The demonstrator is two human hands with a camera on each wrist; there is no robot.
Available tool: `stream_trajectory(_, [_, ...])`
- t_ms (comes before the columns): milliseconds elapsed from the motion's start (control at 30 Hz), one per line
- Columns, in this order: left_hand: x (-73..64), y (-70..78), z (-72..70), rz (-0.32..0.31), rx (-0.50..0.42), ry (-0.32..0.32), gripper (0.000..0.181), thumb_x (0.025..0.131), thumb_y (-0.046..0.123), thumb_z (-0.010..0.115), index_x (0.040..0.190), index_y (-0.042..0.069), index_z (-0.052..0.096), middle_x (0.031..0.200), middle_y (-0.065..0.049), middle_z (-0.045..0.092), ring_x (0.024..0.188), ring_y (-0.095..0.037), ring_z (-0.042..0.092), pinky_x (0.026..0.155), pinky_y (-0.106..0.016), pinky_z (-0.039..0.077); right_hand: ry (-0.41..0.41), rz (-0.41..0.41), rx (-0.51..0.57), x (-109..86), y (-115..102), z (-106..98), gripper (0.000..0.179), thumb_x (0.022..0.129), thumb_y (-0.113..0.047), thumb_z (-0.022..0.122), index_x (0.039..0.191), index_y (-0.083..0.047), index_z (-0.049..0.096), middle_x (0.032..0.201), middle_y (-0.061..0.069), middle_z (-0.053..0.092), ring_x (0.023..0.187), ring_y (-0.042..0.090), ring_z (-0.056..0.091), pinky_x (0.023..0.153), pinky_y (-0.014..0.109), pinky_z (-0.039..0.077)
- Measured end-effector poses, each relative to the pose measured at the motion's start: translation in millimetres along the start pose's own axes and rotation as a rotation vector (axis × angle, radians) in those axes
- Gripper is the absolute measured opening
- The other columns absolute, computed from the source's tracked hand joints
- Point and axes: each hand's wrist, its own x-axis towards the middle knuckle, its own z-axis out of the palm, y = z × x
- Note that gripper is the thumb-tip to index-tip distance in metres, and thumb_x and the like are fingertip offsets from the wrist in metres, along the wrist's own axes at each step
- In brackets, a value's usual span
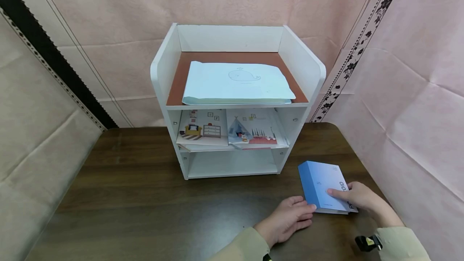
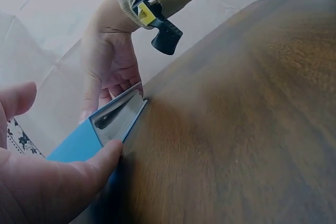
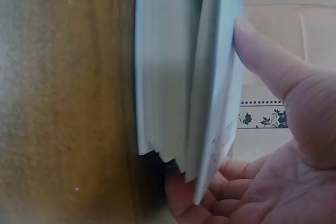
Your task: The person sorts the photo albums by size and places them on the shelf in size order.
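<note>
A thick blue book [image 1: 322, 182] lies on the brown table, its spine to the left and its front cover up. My right hand [image 1: 359, 196] grips it by the right edge, thumb on the cover. The right wrist view shows fingertips curled in at the edge of the pages [image 3: 168, 72], with the cover slightly raised from them. At the lower left corner of the book is my left hand [image 1: 290, 217], its fingers loosely spread. In the left wrist view the left thumb [image 2: 100, 169] touches the book's bottom edge by the spine.
A white shelf unit [image 1: 232, 175] stands at the back of the table [image 1: 145, 212]. On its top lie large pale blue sheets [image 1: 232, 85] with a whale drawing. Illustrated booklets [image 1: 253, 126] fill the middle shelf. Pink cloth [image 1: 409, 92] hangs close along the right side.
</note>
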Motion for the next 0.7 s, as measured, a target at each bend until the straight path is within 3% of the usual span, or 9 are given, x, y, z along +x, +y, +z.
stream_trajectory(200, [0.4,0.6,-1.3,0.011,0.004,0.000,0.059,0.082,-0.002,0.073,0.134,-0.007,0.045,0.132,-0.020,0.052,0.104,-0.028,0.062,0.088,-0.050,0.051,0.027,0.051,0.010,3.3,5.9,3.4,0.080,0.088,-0.067,0.054,0.100,0.013,0.059,0.082,0.011,0.059,0.072,0.020,0.056,0.060,0.033,0.046])
stream_trajectory(367, [0.1,1.9,-3.5,0.029,0.005,0.002,0.057,0.082,-0.006,0.071,0.133,-0.007,0.045,0.132,-0.021,0.052,0.101,-0.027,0.062,0.087,-0.049,0.052,0.018,0.025,0.027,6.4,9.6,4.7,0.078,0.090,-0.069,0.046,0.103,0.005,0.064,0.085,0.008,0.062,0.076,0.020,0.056,0.063,0.032,0.045])
stream_trajectory(567, [-1.6,5.0,-8.7,0.014,0.021,0.012,0.060,0.082,-0.003,0.073,0.134,-0.004,0.044,0.130,-0.018,0.053,0.100,-0.030,0.062,0.085,-0.049,0.053,0.037,-0.026,0.148,6.2,4.8,10.1,0.074,0.090,-0.066,0.051,0.113,0.004,0.062,0.089,0.007,0.067,0.078,0.020,0.061,0.065,0.035,0.049])
stream_trajectory(700, [-6.2,8.1,-13.7,-0.002,0.054,0.019,0.062,0.083,0.002,0.075,0.136,-0.004,0.043,0.131,-0.019,0.052,0.105,-0.031,0.060,0.086,-0.050,0.052,0.008,-0.033,0.236,-0.1,-1.7,13.0,0.072,0.091,-0.061,0.054,0.117,0.006,0.060,0.090,0.008,0.069,0.077,0.022,0.065,0.065,0.036,0.052])
